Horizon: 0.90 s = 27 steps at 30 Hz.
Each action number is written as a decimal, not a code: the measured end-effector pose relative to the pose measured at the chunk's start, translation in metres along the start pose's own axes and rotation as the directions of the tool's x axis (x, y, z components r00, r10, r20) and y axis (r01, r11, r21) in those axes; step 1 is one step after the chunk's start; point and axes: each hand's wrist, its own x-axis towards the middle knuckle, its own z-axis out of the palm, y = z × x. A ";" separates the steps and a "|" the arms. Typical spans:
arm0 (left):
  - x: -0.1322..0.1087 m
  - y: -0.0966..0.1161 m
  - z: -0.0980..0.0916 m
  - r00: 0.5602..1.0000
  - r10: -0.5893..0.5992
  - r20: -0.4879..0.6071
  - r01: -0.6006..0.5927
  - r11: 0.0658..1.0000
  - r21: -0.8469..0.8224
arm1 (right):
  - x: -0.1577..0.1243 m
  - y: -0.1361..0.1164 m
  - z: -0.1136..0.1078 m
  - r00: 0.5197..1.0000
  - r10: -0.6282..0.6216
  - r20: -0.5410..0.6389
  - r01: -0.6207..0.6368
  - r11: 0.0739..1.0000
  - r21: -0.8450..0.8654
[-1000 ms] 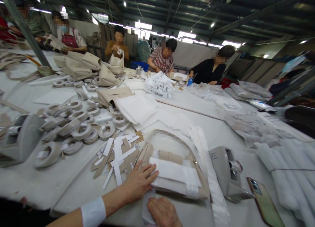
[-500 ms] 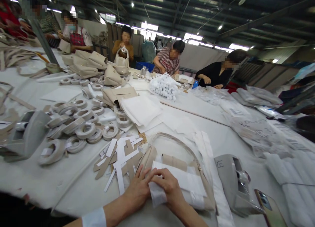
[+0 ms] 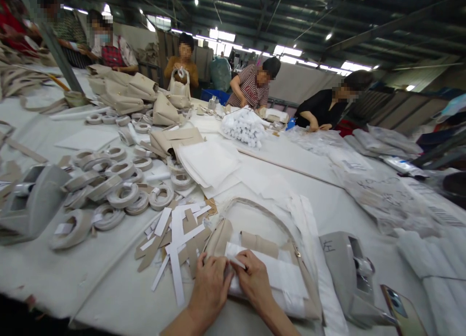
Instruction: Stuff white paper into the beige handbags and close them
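Nearest to you, your L hand [image 3: 211, 282] was on the front-left end of the beige bag [image 3: 220, 238], its fingers bent and close together; their tips were partly hidden, so I cannot tell if they pinched the wrap or only pressed it; your R hand [image 3: 253, 276], just beside it, pinched a narrow white piece [image 3: 237, 262] betw. thumb and fingers; what changed: half a sec. ago this white material hung down as a loose flap fr. your R fingers, now it was up on the bag, next to your L fingers; approx. 1 sec. ago your R hand was still low, off the bag; in my judgement this meant the wrap at this end was partly folded, not yet fixed.

The bag lay flat on the table right before you, w/ a white sheet [image 3: 282, 268] across its front; its strap [image 3: 270, 212] curved out behind it.

To the R of the bag were a tape dispenser [image 3: 332, 263] and a phone [image 3: 407, 309]; to the L, white & beige strips [image 3: 177, 234], then coiled straps [image 3: 100, 188].

Farther, white sheets [image 3: 211, 163] and a bundle of white rolls [image 3: 243, 127]; at the far side, a co-worker in striped shirt [image 3: 251, 86] bent over the table, and another in dark top [image 3: 320, 105] worked nearby.
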 end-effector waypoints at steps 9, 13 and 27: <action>0.017 -0.012 0.000 0.991 0.136 0.000 -0.136 0.989 0.056 | 0.010 0.012 0.010 0.982 0.170 -0.080 -0.181 0.971 -0.159; 0.018 -0.001 -0.011 0.966 0.255 0.048 -0.254 0.967 -0.019 | 0.011 0.014 0.013 0.976 0.208 -0.058 -0.216 0.950 -0.225; 0.022 0.020 0.009 0.829 0.177 0.530 -0.223 0.974 0.025 | 0.020 0.008 0.002 0.933 0.359 0.015 -0.354 0.927 -0.123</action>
